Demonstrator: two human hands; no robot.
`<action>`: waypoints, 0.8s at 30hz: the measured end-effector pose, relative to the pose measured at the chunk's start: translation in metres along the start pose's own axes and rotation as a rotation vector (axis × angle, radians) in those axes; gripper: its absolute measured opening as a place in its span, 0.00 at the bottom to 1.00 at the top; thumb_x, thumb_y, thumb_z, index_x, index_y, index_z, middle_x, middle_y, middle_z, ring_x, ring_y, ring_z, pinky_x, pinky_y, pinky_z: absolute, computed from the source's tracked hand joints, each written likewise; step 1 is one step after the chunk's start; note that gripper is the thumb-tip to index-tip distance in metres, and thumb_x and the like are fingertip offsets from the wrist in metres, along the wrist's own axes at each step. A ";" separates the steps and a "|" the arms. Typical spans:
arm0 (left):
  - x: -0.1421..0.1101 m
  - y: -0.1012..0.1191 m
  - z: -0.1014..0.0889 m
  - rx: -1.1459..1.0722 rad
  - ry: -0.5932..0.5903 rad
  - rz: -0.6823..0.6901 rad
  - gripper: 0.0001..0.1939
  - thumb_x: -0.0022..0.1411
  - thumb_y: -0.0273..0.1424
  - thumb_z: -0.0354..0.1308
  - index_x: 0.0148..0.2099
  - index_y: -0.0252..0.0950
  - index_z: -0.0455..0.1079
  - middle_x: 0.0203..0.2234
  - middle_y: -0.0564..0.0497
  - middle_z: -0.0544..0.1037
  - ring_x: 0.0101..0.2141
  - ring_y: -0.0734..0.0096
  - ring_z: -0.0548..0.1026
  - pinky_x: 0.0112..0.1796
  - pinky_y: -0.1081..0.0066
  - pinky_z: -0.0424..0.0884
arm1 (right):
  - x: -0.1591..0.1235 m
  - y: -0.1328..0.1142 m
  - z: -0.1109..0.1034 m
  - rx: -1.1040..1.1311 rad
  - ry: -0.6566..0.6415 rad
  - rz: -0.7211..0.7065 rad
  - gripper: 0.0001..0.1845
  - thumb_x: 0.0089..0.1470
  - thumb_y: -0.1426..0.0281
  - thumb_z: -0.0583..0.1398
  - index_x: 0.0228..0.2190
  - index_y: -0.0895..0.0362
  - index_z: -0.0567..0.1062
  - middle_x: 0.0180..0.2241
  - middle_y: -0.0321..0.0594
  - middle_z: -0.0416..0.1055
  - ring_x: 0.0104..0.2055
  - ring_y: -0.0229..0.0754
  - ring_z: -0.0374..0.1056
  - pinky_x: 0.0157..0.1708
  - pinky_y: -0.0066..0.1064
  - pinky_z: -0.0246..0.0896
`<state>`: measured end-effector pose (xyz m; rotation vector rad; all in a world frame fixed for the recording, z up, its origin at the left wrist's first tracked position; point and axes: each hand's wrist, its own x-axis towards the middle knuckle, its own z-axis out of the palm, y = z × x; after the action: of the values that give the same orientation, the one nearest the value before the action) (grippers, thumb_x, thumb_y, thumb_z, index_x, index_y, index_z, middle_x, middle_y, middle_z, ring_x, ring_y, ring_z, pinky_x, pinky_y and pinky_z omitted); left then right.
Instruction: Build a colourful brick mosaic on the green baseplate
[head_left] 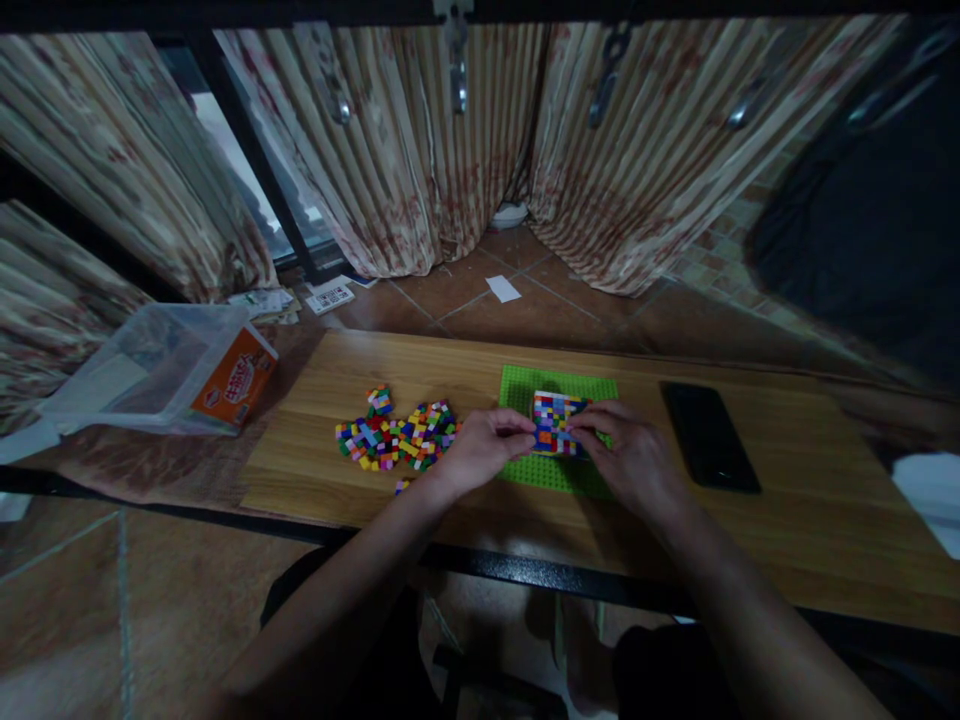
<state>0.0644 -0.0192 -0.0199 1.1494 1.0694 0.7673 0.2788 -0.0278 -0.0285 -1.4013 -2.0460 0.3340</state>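
Hands: the person's left hand [484,450] and right hand [634,455] are facing each other with a small gap between them, fingertips bunching over the brick block [551,408], the left at its left edge and the right over its right part; whether either is pinching a piece cannot be told.
Curtains: striped, patterned curtains [405,150] are hanging down to the tiled floor [435,300].
Surface: wood-grained surface [810,450] is stretching beneath the hands.
Bin: clear plastic bin [172,340] is standing beyond the surface's left end, showing an orange label [236,380].
Baseplate: green studded baseplate [517,390] is lying under the hands.
Device: dark flat device [709,435] is lying right of the baseplate, apart from it.
Loose bricks: mixed-colour heap [397,435] is spreading left of the left hand.
Block: multicoloured, compact, it is resting near the baseplate's middle.
Stray bricks: a few pieces [403,486] are sitting beside the left forearm.
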 end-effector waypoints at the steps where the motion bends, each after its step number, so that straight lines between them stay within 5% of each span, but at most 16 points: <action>1: 0.000 -0.001 0.000 0.012 0.003 0.008 0.05 0.54 0.23 0.61 0.36 0.32 0.76 0.23 0.55 0.75 0.24 0.77 0.71 0.31 0.73 0.68 | 0.000 0.000 0.000 -0.003 -0.001 -0.003 0.12 0.59 0.64 0.57 0.34 0.52 0.81 0.37 0.42 0.75 0.40 0.46 0.71 0.42 0.41 0.68; 12: 0.000 -0.005 -0.001 0.228 0.030 0.200 0.07 0.60 0.29 0.58 0.35 0.34 0.77 0.27 0.53 0.78 0.30 0.74 0.73 0.35 0.72 0.69 | -0.001 -0.003 -0.002 -0.019 -0.014 -0.005 0.13 0.59 0.64 0.57 0.35 0.53 0.81 0.39 0.43 0.75 0.41 0.47 0.72 0.44 0.41 0.67; 24: 0.001 -0.005 -0.001 0.389 0.057 0.263 0.10 0.62 0.31 0.55 0.36 0.33 0.77 0.29 0.51 0.79 0.29 0.73 0.72 0.32 0.73 0.66 | 0.003 -0.012 0.000 0.104 0.082 0.249 0.11 0.55 0.64 0.58 0.32 0.55 0.79 0.36 0.42 0.75 0.37 0.44 0.71 0.38 0.37 0.66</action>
<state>0.0639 -0.0196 -0.0247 1.6314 1.1604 0.8206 0.2697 -0.0302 -0.0211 -1.5805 -1.7655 0.4730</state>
